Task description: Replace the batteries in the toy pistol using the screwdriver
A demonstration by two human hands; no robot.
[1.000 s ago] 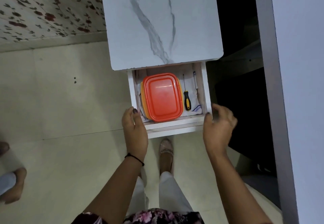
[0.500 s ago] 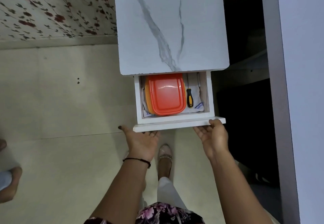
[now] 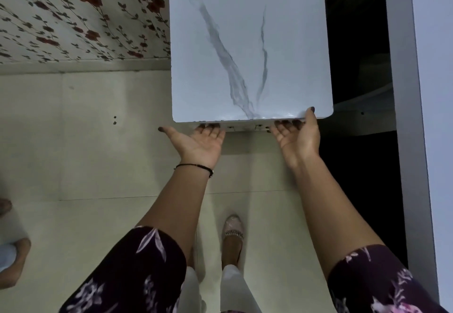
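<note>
The tabletop [image 3: 250, 43] is white marble-look, with grey veins running to its near edge. The wallpaper [image 3: 73, 14] at far left is pale, strewn with dark red flowers and grey-green leaves. The floor tiles [image 3: 85, 141] are pale cream. My sleeves [image 3: 137, 271] are deep purple with lilac and pink flowers, my trousers [image 3: 235, 288] white. A black thread band [image 3: 196, 165] circles my left wrist. The nails of my right hand [image 3: 297, 141] are painted dark.

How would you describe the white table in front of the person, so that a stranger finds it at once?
Find the flowered wallpaper beyond the pale tiled floor. The table stands at that wall's right end, and the left hand and right hand are at its near edge, palms up. Only its top is white with grey marble veins; the panel at far right is plain.
</note>
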